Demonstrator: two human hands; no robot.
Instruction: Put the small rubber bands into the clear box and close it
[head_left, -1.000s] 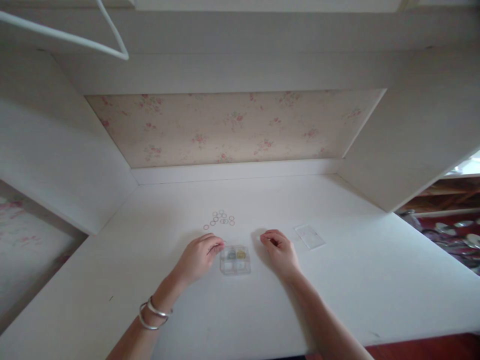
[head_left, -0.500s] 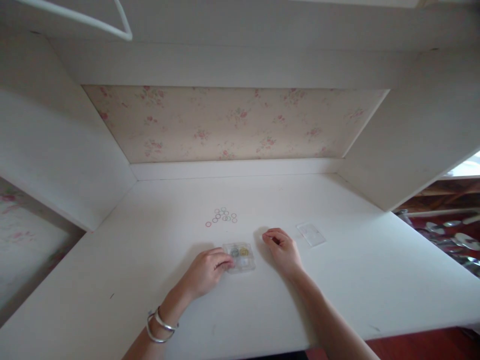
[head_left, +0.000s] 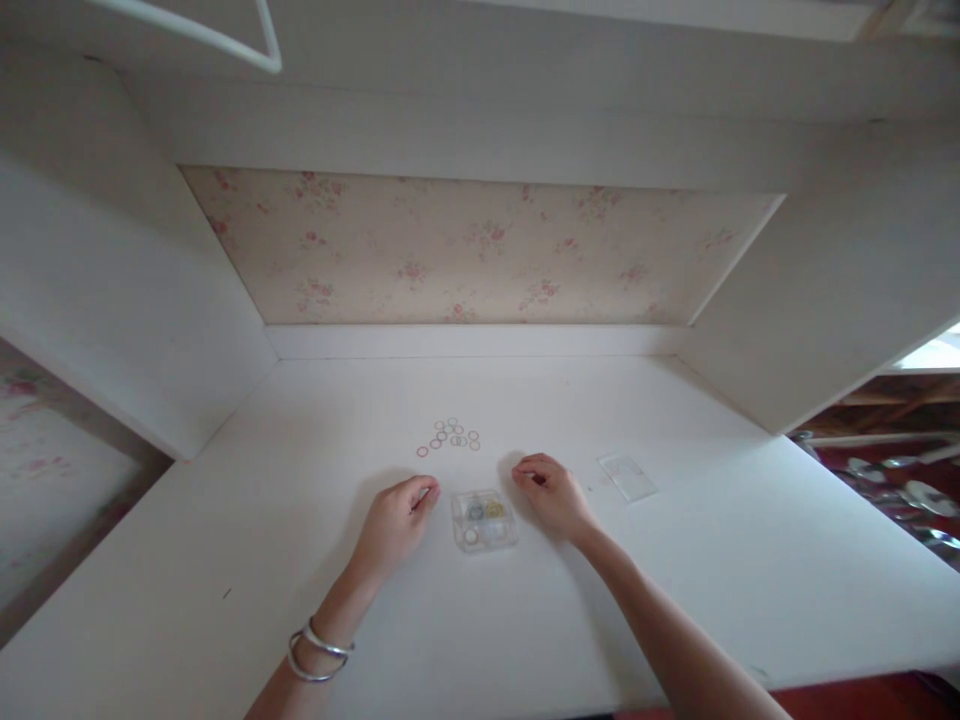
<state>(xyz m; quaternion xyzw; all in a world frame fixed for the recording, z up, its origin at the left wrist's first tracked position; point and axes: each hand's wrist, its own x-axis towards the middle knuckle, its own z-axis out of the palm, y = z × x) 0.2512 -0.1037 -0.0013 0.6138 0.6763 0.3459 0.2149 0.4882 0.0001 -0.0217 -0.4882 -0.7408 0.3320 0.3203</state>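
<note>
A small clear compartment box (head_left: 484,520) lies on the white desk (head_left: 300,560), with tiny coloured rings in its cells. My left hand (head_left: 394,522) rests on the desk just left of the box, fingers curled, fingertips pointing toward a scatter of several small rings (head_left: 450,436) farther back. My right hand (head_left: 547,492) lies loosely curled just right of the box. Whether either hand pinches a ring is too small to tell. The box's clear lid (head_left: 628,476) lies flat to the right of my right hand.
The desk sits in a white alcove with floral wallpaper (head_left: 480,250) at the back and slanted side panels left and right. A white hanger (head_left: 225,40) shows at the top left. Two silver bangles (head_left: 315,650) circle my left wrist.
My left hand went to the box's left edge, then drew back up and to the left. A ring now shows in the box's front left cell. My right hand barely moved.
</note>
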